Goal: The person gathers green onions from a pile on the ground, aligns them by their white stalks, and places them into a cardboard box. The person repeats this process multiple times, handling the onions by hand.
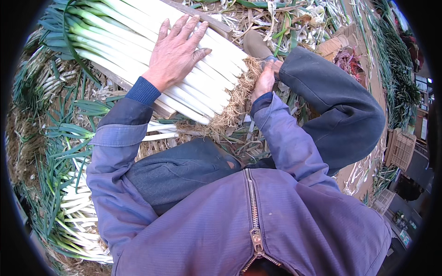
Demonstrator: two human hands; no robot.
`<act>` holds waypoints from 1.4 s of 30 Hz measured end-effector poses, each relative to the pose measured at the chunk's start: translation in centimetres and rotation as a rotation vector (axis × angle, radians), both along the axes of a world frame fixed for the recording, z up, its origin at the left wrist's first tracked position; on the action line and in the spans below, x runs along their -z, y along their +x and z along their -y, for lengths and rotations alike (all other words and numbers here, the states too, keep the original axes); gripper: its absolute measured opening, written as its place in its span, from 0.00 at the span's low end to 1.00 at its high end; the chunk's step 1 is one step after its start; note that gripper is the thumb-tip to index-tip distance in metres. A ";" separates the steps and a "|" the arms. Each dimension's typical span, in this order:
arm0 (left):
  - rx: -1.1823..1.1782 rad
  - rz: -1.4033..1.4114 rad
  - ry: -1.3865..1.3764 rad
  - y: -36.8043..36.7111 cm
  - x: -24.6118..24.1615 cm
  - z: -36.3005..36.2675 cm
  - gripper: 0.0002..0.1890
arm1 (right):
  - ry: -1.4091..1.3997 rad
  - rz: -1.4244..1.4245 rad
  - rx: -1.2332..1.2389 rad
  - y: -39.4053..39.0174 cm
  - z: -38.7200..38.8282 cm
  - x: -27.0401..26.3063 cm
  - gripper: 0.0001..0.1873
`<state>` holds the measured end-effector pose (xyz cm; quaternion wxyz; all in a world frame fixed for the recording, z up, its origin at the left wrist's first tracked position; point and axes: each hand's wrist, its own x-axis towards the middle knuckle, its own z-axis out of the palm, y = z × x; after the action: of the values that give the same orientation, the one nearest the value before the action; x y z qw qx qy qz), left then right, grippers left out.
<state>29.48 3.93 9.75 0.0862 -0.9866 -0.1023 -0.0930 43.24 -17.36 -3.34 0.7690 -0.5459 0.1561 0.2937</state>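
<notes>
A broad row of long white-stemmed Welsh onions (134, 57) lies side by side before me, their green leaves (57, 38) at the upper left. Tangled brown roots (238, 100) fringe the near-right end. My left hand (179, 51) rests palm down across the white stems, fingers slightly spread, gripping nothing. Beside the root ends is my right hand (265, 81), seen edge-on with its fingers pointing up the picture. Its palm side is hidden, so whether it holds anything does not show. Under the onions runs a wooden board (167, 109), visible along its edges.
More onions (81, 207) lie piled at my left, and a few loose stems (160, 131) sit below the board. Peeled skins and leaf scraps (255, 17) litter the ground. My bent leg and shoe (257, 45) are at right. Beyond stand a plastic crate (402, 148) and heaped green leaves (397, 69).
</notes>
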 end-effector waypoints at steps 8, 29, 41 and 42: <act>-0.035 -0.020 0.065 -0.4 0.6 -0.3 0.32 | -0.595 0.446 -0.147 -1.1 -5.4 -6.2 0.32; -1.687 1.125 -0.806 -32.7 13.7 1.4 0.31 | 0.082 0.574 -1.438 -20.8 -2.9 -12.5 0.07; -1.569 1.525 -1.735 -32.7 18.1 2.2 0.18 | -0.442 1.240 -1.778 -26.5 -8.5 2.3 0.22; -1.468 1.597 -1.791 -32.7 18.1 2.4 0.17 | -0.418 1.148 -1.762 -26.3 -8.5 1.7 0.21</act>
<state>-3.25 1.50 -8.33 -0.6150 -0.1109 -0.6312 -0.4594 16.95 -8.84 -5.00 0.1360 -0.6435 -0.6307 0.4119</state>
